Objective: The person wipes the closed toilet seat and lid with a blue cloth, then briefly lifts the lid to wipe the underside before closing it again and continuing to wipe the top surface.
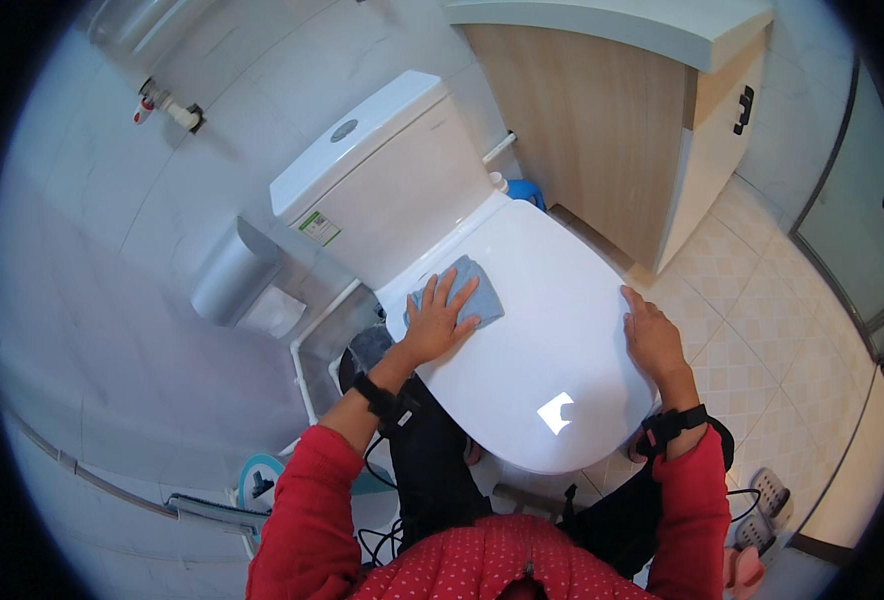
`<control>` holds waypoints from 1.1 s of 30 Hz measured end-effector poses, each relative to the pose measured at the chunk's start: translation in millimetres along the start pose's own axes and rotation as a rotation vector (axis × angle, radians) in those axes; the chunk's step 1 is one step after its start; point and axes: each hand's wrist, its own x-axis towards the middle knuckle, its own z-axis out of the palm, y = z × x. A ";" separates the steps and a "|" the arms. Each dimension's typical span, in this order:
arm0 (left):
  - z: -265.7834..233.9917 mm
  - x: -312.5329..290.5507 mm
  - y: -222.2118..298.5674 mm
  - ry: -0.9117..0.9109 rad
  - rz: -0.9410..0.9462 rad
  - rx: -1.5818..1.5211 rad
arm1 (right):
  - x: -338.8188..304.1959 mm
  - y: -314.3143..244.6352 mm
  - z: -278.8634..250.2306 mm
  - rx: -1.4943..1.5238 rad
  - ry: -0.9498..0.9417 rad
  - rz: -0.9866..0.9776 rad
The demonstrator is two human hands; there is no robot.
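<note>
Under left hand (436, 324), blue cloth (486, 297).

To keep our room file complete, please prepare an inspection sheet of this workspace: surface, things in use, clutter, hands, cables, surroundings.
Surface: white toilet lid, closed, glossy, bright reflection toward its front.
Things in use: folded blue-grey cloth, on the lid's left side near the tank.
Clutter: grey slippers and pink slippers on the floor, lower right.
Hands: left hand spread over the cloth; right hand on the lid's right edge, no object visible in it.
Cables: thin black cables by both forearms.
Surroundings: wood-tone cabinet, grey paper dispenser.
</note>
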 end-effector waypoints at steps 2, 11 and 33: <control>-2.0 25.5 2.0 -0.013 0.000 0.031 | -0.1 0.7 -0.2 0.002 -0.005 -0.006; 1.0 137.6 39.9 0.034 0.018 -0.010 | 2.1 8.5 8.8 -0.017 0.055 -0.062; 5.8 54.7 -5.3 0.195 -0.007 -0.092 | 2.2 12.8 11.4 -0.019 0.031 -0.059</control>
